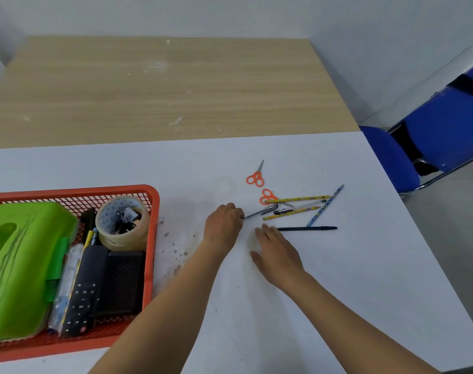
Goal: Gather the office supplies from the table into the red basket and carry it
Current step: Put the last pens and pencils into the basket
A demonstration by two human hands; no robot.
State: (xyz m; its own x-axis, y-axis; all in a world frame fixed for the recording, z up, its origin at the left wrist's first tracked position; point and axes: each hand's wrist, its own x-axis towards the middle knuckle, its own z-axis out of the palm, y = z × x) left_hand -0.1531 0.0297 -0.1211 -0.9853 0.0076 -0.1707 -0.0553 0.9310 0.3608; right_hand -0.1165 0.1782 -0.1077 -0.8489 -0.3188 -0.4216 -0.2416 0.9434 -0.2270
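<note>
Red basket [76, 190] part-filled; pencils [297, 198], scissors [255, 177] remain on counter [337, 265]. Left grip [224, 225] pinches grey pen [259, 211]; right grip [277, 252] flat, empty.

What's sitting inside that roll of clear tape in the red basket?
A small heap of dark clips fills the tape roll hollow. Whatever lies beneath them is hidden by the roll's wall.

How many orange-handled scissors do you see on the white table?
2. The far orange-handled scissors lie alone on the white table, beyond the pile; the near orange-handled scissors lie at the pile's edge, blades partly under a yellow pencil.
</note>
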